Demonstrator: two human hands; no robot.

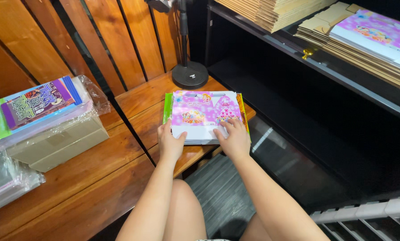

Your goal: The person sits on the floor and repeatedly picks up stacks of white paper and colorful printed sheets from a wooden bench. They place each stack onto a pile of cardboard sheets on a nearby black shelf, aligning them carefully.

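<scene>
1. Filling the whole right half of the frame: dark shelving [325,71], with flattened cardboard sheets [275,13] and a pink printed sheet [378,33] stacked on its top shelf at upper right.
2. Running from lower left to centre: wooden bench [97,178], slatted wall behind it.
3. Sitting at left on the bench: plastic-wrapped bundle of colourful printed packs [35,107] on top of plain tan boxes [57,143]; more clear-wrapped packs [3,183] at the far left edge.
4. Standing upper centre, just behind the stack: round black stand base [190,75] with its pole going up out of frame.
5. Lying at centre on the bench corner: stack of pink printed flat cartons [204,116] — a green sheet edge showing on its left side.
6. Pressing flat on the stack's near left corner: left hand [170,143], fingers spread open, nothing grasped.
7. Resting on the near right edge: right hand [233,139] — fingers extended over the top carton, not clenched.
</scene>
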